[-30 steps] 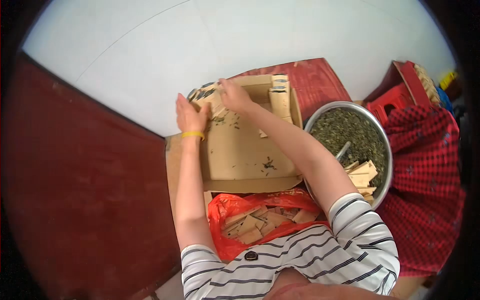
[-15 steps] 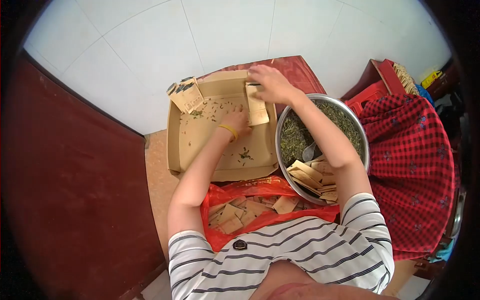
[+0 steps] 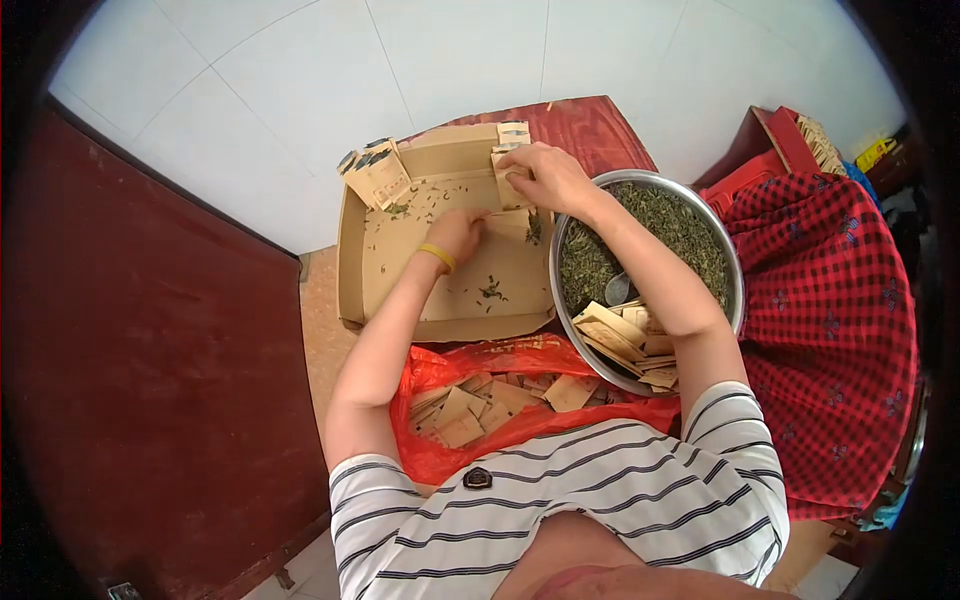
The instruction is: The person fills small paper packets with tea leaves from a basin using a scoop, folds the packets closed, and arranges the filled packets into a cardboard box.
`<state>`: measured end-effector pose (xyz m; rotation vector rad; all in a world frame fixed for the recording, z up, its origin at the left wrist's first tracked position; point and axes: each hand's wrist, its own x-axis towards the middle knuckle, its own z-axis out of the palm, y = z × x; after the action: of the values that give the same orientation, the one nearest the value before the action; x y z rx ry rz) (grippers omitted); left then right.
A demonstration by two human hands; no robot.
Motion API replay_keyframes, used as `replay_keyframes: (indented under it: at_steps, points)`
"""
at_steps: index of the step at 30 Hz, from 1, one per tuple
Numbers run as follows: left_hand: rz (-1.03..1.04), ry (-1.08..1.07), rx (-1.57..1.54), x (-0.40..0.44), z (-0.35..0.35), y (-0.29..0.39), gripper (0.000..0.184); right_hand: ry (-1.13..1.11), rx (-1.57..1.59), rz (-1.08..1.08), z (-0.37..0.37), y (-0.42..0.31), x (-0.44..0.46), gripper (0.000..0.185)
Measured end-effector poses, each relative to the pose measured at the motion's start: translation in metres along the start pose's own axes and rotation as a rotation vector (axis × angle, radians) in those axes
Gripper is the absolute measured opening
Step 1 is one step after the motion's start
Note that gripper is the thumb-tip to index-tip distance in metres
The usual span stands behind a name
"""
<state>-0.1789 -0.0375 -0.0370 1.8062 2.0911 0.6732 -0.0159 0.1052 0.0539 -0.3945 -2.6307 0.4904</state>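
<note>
My left hand (image 3: 460, 236) is inside a shallow cardboard box (image 3: 445, 328), its fingers closed on the left end of a tan paper packet (image 3: 508, 227). Dark dried leaves (image 3: 533, 228) show at that packet's right end. My right hand (image 3: 550, 180) is at the box's far right corner, thumb and fingers curled on another paper packet (image 3: 511, 192) that leans there. Behind it, a packet with a dark top (image 3: 513, 133) rises above the rim. A bundle of similar packets (image 3: 378, 178) leans in the far left corner. Loose leaves (image 3: 490, 291) are scattered on the box floor.
Right of the box, a metal basin (image 3: 738, 300) holds dried leaves (image 3: 665, 235), a spoon (image 3: 618, 289) and several packets (image 3: 612, 330). An open red plastic bag (image 3: 405, 400) of packets lies nearer me. Red checked cloth (image 3: 820, 340) hangs at the right, and a dark red panel (image 3: 160, 360) stands left.
My right hand has lowered slightly at the corner packets, its fingers curling in. The left hand has shifted a little left and now grips a packet. Leaves now show by the right wall.
</note>
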Motion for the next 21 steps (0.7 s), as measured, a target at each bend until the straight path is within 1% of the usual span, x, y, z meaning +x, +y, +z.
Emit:
replay_keyframes:
  at_steps: [1,2,4,5,7,8,10,11,13,14,15,16,17,18,19,20,21]
  points:
    - [0.017,0.079,-0.24,-0.001,0.006,-0.004,0.018,0.012,0.056,0.034,0.002,0.002,-0.002,0.032]
    - [0.019,0.079,-0.241,0.001,0.011,-0.009,0.018,0.013,0.054,0.034,0.002,0.004,-0.003,0.032]
    - [-0.334,-0.037,-0.929,0.004,0.011,-0.006,0.016,-0.085,0.238,0.151,0.0,0.011,-0.004,0.033]
    - [-0.331,-0.035,-0.931,0.003,0.01,-0.006,0.016,-0.086,0.234,0.149,0.001,0.015,-0.006,0.033]
    - [-0.362,-0.118,-1.103,-0.001,-0.006,0.003,0.018,-0.152,0.623,0.114,0.0,0.017,-0.008,0.031]
    - [-0.362,-0.112,-1.106,0.0,-0.005,0.002,0.018,-0.156,0.62,0.11,0.0,0.018,-0.009,0.031]
    - [-0.364,-0.11,-1.237,0.0,-0.005,0.001,0.028,-0.31,0.479,0.18,-0.011,0.002,-0.012,0.029]
    - [-0.363,-0.104,-1.239,-0.001,-0.006,0.0,0.028,-0.313,0.477,0.175,-0.009,-0.001,-0.012,0.029]
    - [-0.115,-0.083,-0.909,-0.006,-0.015,0.005,0.026,-0.301,0.234,0.148,-0.005,-0.008,-0.007,0.032]
    - [-0.121,-0.072,-0.908,-0.009,-0.015,0.005,0.026,-0.362,0.288,0.2,-0.004,-0.011,-0.006,0.037]
    - [-0.092,-0.007,-0.868,-0.011,-0.015,0.003,0.026,-0.368,0.292,0.19,0.002,-0.011,-0.006,0.037]
    - [-0.064,0.057,-0.825,-0.013,-0.015,0.002,0.026,-0.357,0.233,0.135,0.011,-0.011,-0.007,0.038]
    - [-0.07,0.067,-0.818,-0.016,-0.013,0.001,0.026,-0.343,0.175,0.08,0.018,-0.011,-0.007,0.039]
    - [-0.153,0.074,-0.873,-0.017,-0.011,0.0,0.024,-0.421,0.141,0.132,0.017,-0.018,-0.005,0.044]
    - [-0.234,0.083,-0.928,-0.017,-0.012,-0.003,0.023,-0.419,0.14,0.116,0.02,-0.022,-0.001,0.044]
    - [-0.292,0.053,-0.802,-0.016,-0.015,-0.01,0.021,-0.342,0.168,0.129,0.024,-0.024,0.001,0.044]
    - [-0.299,0.062,-0.803,-0.013,-0.015,-0.02,0.021,-0.269,0.197,0.146,0.028,-0.026,0.003,0.045]
